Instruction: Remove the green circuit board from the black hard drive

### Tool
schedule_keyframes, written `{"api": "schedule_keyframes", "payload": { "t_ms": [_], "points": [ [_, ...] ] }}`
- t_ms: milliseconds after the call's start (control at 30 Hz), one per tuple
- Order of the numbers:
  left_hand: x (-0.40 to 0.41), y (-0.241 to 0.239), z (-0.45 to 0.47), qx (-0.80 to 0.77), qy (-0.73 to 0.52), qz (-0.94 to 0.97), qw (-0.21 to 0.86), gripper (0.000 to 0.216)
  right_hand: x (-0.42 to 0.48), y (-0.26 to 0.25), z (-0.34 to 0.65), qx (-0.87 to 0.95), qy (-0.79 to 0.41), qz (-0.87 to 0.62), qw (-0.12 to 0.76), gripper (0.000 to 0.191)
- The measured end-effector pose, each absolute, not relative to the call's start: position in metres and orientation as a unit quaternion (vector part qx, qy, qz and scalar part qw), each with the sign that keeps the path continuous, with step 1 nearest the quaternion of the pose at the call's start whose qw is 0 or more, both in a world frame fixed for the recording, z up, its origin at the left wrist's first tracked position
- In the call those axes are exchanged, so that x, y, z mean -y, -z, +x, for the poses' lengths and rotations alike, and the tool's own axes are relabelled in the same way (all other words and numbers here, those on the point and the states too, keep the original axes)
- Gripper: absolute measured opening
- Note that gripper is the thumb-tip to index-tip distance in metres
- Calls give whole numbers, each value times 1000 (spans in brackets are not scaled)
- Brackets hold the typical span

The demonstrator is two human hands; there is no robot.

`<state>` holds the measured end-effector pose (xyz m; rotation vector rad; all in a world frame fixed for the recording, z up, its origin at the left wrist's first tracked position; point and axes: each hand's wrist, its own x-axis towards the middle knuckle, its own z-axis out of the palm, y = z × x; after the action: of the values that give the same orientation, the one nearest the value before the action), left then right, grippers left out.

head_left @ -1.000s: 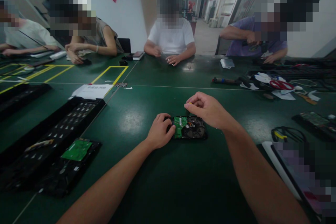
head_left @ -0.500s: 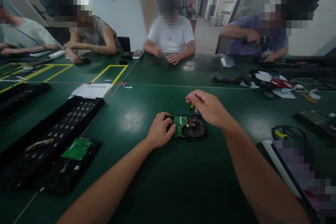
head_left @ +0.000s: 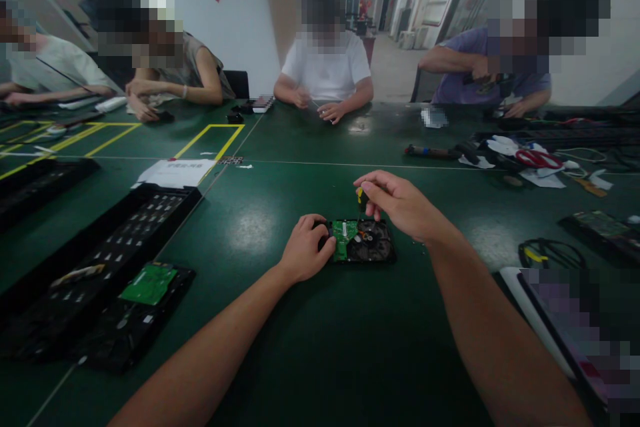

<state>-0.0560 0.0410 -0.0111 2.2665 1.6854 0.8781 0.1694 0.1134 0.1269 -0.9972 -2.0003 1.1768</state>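
A black hard drive point(head_left: 367, 247) with a green circuit board point(head_left: 343, 239) on its left part lies on the green table point(head_left: 280, 347) in front of me. My left hand point(head_left: 305, 247) grips the drive's left end and holds it flat. My right hand point(head_left: 400, 203) hovers over the drive's far right edge, its fingers closed around a small screwdriver point(head_left: 361, 196) with a yellow and black handle. The tool's tip is hidden behind my fingers.
Black trays point(head_left: 100, 247) with small parts and a loose green board point(head_left: 149, 283) lie at the left. A paper sheet point(head_left: 173, 173) is beyond them. Cables point(head_left: 550, 255), scissors point(head_left: 537, 160) and another board point(head_left: 603, 227) are at the right. Several people sit across the table.
My right hand has shifted slightly away from me and turned the screwdriver, so its handle now shows below my fingers. My left hand stays on the drive.
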Motion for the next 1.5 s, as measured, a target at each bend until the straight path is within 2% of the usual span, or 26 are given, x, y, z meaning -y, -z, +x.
{"api": "schedule_keyframes", "payload": {
  "t_ms": [200, 467, 600, 833, 1067, 1500],
  "points": [
    [-41, 12, -56, -568, -297, 762, 96, 20, -115, -122, 173, 768, -385, -413, 302, 32],
    [-41, 12, -56, -568, -300, 762, 87, 19, -121, -116, 173, 788, -338, -400, 325, 17],
    [-41, 12, -56, -569, -295, 763, 90, 19, -118, -123, 172, 814, -308, -380, 314, 21],
    [-42, 13, -56, -569, -296, 762, 90, 20, -112, -125, 169, 777, -397, -389, 297, 40],
    [-41, 11, -56, -570, -295, 761, 93, 19, -116, -122, 169, 719, -496, -383, 302, 30],
    [-41, 11, -56, -570, -294, 762, 89, 20, -115, -124, 172, 765, -391, -402, 315, 30]
  ]
}}
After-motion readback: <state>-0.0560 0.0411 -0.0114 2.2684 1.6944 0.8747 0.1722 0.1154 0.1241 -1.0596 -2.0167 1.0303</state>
